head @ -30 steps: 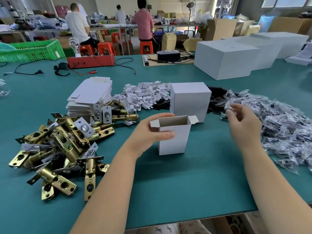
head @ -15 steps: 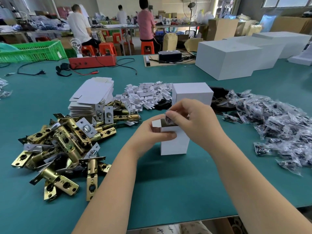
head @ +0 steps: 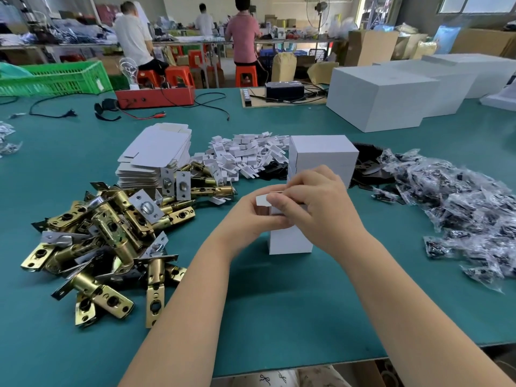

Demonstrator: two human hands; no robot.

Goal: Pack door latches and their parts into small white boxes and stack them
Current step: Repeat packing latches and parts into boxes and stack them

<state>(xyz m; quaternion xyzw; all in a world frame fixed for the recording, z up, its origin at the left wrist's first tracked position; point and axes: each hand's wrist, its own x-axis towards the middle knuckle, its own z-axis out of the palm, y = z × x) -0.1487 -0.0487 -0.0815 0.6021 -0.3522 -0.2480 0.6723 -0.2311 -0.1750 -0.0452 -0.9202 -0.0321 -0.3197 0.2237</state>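
While left hand (head: 251, 216) grips box (head: 290, 241), right hand (head: 315, 202) folds over its top.

both hands (head: 282, 216) hold an upright small white box (head: 290, 241) on the green table (head: 279, 308).

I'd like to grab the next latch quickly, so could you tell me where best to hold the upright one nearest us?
Hold that latch by its flat brass tail, coming from the near side with thumb and forefinger. That end lies free on the table, while its plate end meets the pile.
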